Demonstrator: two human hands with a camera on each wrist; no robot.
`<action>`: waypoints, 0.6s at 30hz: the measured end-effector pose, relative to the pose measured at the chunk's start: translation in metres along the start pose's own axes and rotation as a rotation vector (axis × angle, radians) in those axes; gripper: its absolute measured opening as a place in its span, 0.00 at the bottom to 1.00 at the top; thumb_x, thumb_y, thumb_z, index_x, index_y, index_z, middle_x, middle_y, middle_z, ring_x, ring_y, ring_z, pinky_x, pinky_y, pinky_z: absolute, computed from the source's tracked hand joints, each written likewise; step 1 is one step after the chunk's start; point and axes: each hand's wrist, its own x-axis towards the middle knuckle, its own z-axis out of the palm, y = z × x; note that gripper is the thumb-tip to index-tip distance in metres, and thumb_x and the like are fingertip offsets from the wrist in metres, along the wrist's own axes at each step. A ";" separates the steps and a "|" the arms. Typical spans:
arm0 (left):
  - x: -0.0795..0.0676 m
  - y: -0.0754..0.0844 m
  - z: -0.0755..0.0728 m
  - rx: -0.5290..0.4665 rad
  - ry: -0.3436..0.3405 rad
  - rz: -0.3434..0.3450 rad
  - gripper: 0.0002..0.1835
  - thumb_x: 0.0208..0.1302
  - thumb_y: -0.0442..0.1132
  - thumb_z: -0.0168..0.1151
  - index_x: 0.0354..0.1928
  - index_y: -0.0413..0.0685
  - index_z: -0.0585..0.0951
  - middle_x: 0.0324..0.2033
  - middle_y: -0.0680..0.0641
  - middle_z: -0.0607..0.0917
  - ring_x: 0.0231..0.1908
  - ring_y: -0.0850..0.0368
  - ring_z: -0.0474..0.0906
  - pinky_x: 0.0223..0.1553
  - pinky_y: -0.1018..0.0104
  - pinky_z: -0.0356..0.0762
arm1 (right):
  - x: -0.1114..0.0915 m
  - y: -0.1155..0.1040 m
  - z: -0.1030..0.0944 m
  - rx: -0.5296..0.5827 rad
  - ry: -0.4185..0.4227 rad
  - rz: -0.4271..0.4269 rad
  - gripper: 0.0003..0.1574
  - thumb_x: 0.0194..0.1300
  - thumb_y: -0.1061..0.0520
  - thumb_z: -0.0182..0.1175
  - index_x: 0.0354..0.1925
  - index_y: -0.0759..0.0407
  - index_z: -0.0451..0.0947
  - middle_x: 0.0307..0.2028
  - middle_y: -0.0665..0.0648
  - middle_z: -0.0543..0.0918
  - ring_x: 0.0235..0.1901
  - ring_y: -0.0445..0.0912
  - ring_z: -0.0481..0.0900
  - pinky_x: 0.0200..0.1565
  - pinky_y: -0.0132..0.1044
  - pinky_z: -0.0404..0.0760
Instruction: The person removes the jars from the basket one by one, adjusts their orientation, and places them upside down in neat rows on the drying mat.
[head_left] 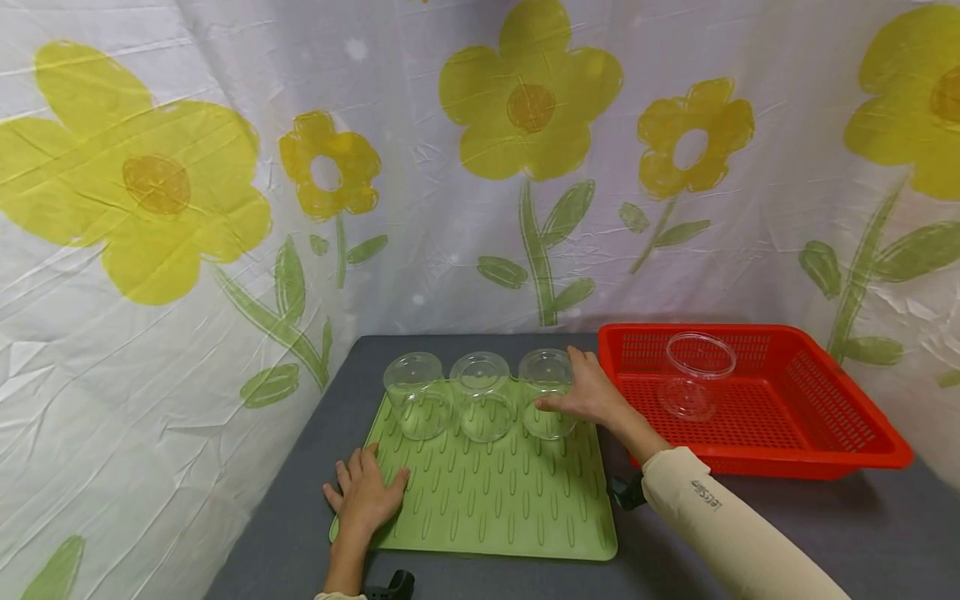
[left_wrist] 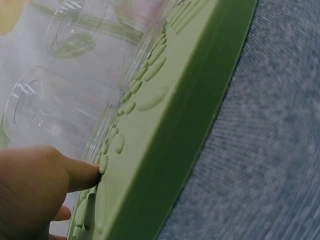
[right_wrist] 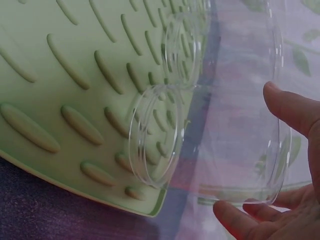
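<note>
My right hand (head_left: pixel 592 392) is around the rightmost clear plastic jar (head_left: pixel 542 425), thumb across its near side and fingers along its right side. In the right wrist view, the thumb (right_wrist: pixel 287 105) and fingertips (right_wrist: pixel 230 215) lie at opposite sides of that jar (right_wrist: pixel 225 145), whose ringed mouth sits down on the green mat (right_wrist: pixel 30 65). Two similar jars, a middle one (head_left: pixel 483 417) and a left one (head_left: pixel 420 408), stand mouth down in line with it. My left hand (head_left: pixel 366 492) rests on the mat's left edge, fingers spread, thumb touching the ridged surface.
A red plastic basket (head_left: pixel 825 454) stands to the right of the mat, with another clear jar (head_left: pixel 688 400) upright inside it. The grey table (head_left: pixel 300 500) extends around the mat. Behind hangs a white curtain (head_left: pixel 420 275) printed with yellow flowers.
</note>
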 end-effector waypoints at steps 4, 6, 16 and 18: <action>0.001 -0.001 0.001 -0.001 -0.012 -0.007 0.43 0.71 0.52 0.60 0.76 0.36 0.54 0.76 0.24 0.46 0.75 0.18 0.29 0.67 0.18 0.21 | 0.000 0.001 -0.001 0.010 0.027 -0.017 0.69 0.57 0.43 0.75 0.77 0.74 0.47 0.72 0.79 0.57 0.71 0.70 0.63 0.68 0.63 0.71; 0.001 -0.001 0.001 -0.004 -0.020 -0.010 0.43 0.71 0.53 0.59 0.77 0.36 0.53 0.76 0.24 0.46 0.75 0.18 0.28 0.66 0.19 0.20 | -0.001 0.001 -0.002 0.007 0.048 -0.035 0.68 0.57 0.43 0.75 0.77 0.74 0.48 0.72 0.78 0.59 0.71 0.70 0.63 0.67 0.63 0.71; 0.001 -0.001 -0.001 -0.011 -0.029 -0.002 0.42 0.72 0.52 0.58 0.76 0.35 0.53 0.76 0.24 0.45 0.75 0.18 0.27 0.66 0.19 0.19 | -0.007 0.006 -0.016 0.080 0.170 -0.092 0.60 0.61 0.46 0.73 0.77 0.68 0.53 0.71 0.73 0.61 0.71 0.68 0.64 0.67 0.66 0.70; 0.001 -0.001 -0.002 -0.007 -0.028 -0.003 0.42 0.72 0.52 0.58 0.76 0.36 0.53 0.76 0.24 0.46 0.75 0.18 0.27 0.66 0.18 0.19 | -0.008 0.008 -0.019 0.091 0.202 -0.102 0.58 0.62 0.46 0.73 0.76 0.68 0.55 0.69 0.72 0.64 0.68 0.67 0.67 0.65 0.64 0.72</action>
